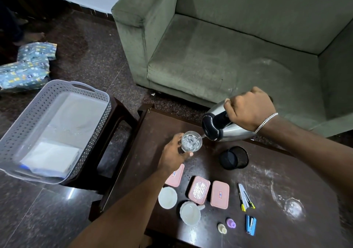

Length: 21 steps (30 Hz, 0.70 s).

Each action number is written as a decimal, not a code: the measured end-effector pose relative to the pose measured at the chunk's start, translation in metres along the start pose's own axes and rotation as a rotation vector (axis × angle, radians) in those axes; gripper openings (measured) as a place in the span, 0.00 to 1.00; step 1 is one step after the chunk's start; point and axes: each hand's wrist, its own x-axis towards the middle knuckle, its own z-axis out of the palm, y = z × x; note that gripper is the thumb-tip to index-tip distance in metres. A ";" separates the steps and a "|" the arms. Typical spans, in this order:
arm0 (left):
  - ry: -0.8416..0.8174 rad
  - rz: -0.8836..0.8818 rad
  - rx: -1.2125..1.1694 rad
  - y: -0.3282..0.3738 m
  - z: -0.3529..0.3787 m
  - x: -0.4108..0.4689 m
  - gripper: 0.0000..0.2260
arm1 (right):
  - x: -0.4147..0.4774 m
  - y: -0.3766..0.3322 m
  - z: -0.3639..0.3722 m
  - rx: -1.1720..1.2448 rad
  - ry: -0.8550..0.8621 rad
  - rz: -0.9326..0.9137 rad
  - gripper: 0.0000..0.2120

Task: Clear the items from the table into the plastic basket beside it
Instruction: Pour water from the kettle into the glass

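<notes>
Two hands, R hand (250, 110) tilts kettle (225, 127), glass (191, 141)

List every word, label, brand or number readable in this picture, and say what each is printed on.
No text here can be read.
Right pink lid: a small blue and red label, too blurred to read.
Left pink lid: a similar small label, also too blurred, partly behind the left forearm.
Patterned packages on the floor: printed shapes only, no letters clear.
Kettle, blue stapler: no marking legible.
</notes>
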 end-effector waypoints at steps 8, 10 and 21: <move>0.010 0.006 0.010 0.002 0.000 -0.001 0.33 | 0.001 0.002 -0.006 -0.007 0.004 0.002 0.26; 0.011 0.006 0.012 0.002 0.000 -0.001 0.33 | 0.001 0.002 -0.007 -0.003 0.000 0.002 0.26; 0.001 0.004 -0.001 0.000 -0.001 0.000 0.34 | 0.001 0.010 -0.008 0.062 0.004 -0.008 0.22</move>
